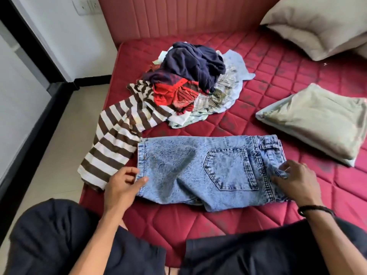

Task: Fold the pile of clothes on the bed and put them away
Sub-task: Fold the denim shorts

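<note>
Jeans [208,169] lie crosswise, waistband pointing right

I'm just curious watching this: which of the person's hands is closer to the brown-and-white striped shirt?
Left. The left hand grips the jeans' left edge, right beside the striped shirt. The right hand is at the jeans' waistband, across the jeans from it.

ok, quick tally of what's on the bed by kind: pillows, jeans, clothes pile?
Pillows: 2, one by the headboard, one on the right
Jeans: 1, held by left hand and right hand
Clothes pile: 1, items inside not countable
Total: 4
</note>
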### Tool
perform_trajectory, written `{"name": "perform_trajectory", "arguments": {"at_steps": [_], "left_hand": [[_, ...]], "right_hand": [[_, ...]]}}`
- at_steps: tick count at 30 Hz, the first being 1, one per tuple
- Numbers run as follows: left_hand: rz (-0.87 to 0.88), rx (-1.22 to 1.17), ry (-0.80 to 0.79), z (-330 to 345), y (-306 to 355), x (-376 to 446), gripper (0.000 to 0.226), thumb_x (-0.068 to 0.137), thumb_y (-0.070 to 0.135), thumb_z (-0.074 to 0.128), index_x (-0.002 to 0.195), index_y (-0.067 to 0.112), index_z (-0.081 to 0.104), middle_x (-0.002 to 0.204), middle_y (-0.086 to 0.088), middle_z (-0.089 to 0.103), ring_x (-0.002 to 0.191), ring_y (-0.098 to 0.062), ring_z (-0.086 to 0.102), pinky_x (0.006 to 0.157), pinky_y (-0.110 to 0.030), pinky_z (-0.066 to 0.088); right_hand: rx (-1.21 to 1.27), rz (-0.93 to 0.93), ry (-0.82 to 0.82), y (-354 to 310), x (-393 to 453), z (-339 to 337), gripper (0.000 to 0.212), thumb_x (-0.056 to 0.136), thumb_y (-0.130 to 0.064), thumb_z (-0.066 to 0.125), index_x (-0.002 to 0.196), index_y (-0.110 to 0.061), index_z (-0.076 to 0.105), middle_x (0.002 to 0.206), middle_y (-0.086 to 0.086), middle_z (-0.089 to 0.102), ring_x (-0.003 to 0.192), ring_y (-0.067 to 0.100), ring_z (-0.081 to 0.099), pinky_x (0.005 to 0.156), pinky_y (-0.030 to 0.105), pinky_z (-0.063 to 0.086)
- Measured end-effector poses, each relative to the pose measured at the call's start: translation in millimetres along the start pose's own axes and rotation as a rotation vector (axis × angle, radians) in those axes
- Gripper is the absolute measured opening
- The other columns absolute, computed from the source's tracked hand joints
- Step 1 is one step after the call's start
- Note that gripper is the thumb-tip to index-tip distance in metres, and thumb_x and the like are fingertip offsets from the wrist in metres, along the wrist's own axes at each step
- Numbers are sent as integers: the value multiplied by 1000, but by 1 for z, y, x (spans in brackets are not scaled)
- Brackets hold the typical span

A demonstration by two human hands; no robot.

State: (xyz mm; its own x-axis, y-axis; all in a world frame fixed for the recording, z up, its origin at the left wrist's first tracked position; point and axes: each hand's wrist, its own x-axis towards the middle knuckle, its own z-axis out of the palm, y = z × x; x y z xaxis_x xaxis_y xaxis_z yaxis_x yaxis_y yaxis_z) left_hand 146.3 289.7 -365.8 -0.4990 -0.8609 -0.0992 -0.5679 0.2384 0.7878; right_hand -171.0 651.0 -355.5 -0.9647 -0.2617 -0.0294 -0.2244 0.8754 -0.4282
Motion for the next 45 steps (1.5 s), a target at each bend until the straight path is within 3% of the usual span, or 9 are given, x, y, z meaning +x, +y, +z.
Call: {"name": "perform_trajectory", "arguments": {"at_steps": [4, 9, 13, 16, 21, 25, 29, 38, 45], "left_hand": [[98, -93, 119, 3, 8, 3, 34, 74, 54, 84, 100, 36, 73, 84, 4, 75, 71, -16, 71, 67, -39, 59], [19, -68, 128, 13, 11, 0, 35, 76, 56, 83, 95, 30, 72, 85, 9, 74, 77, -19, 71, 75, -38, 55], [-43, 111, 192, 9, 22, -11, 48, 84, 69, 67, 79, 21, 67, 79, 3, 69, 85, -29, 65, 77, -38, 46], [-102, 294, 98, 2, 23, -23, 75, 74, 95, 48, 66, 23, 68, 68, 2, 67, 76, -31, 61, 74, -38, 47], [-133, 309, -4, 3, 19, -29, 62, 66, 88, 68, 82, 29, 60, 55, 8, 70, 71, -17, 68, 77, -36, 52], [-111, -148, -2, 2, 19, -27, 21, 82, 24, 87, 85, 11, 71, 58, -1, 72, 59, -23, 74, 64, -39, 63], [-244, -114, -58, 3, 14, -26, 38, 75, 45, 89, 83, 16, 67, 59, -1, 73, 56, -22, 74, 67, -42, 65], [-135, -295, 56, 1, 20, -27, 29, 74, 21, 93, 89, 11, 70, 65, -4, 75, 64, -25, 75, 70, -39, 63], [-183, -331, 113, 4, 17, -21, 12, 77, 15, 86, 82, 18, 75, 61, -3, 73, 58, -19, 72, 77, -46, 64]], "right_hand": [[199, 89, 95, 1, -2, -15, 30, 70, -18, 91, 89, -21, 69, 96, 17, 75, 91, 36, 71, 80, 44, 56], [101, 203, 215, 6, -8, -16, 39, 72, -31, 82, 107, -22, 67, 112, 20, 68, 107, 42, 63, 91, 51, 53], [60, -395, 333, -31, -34, -13, 36, 84, -42, 78, 106, -15, 69, 111, 13, 58, 105, 36, 54, 94, 44, 42], [158, -849, 110, -68, -86, 2, 45, 81, -51, 86, 99, -12, 70, 107, 2, 60, 100, 22, 56, 89, 31, 46], [-79, -1122, -15, -92, -114, 44, 34, 98, -46, 62, 119, -20, 64, 115, 0, 57, 94, 24, 56, 78, 38, 53], [-36, -1071, 78, -92, -114, 44, 25, 108, -34, 46, 113, -20, 66, 106, -4, 63, 90, 24, 62, 75, 37, 57], [58, -909, 114, -84, -110, 43, 25, 95, -8, 57, 113, -25, 58, 107, -4, 65, 90, 25, 69, 67, 41, 59], [-52, -1035, 24, -94, -119, 50, 28, 93, -42, 70, 111, -20, 70, 125, 5, 60, 103, 29, 61, 84, 43, 55], [-133, -833, 111, -85, -115, 46, 24, 93, -46, 60, 88, -23, 63, 96, -4, 59, 89, 25, 59, 71, 42, 53]]}}
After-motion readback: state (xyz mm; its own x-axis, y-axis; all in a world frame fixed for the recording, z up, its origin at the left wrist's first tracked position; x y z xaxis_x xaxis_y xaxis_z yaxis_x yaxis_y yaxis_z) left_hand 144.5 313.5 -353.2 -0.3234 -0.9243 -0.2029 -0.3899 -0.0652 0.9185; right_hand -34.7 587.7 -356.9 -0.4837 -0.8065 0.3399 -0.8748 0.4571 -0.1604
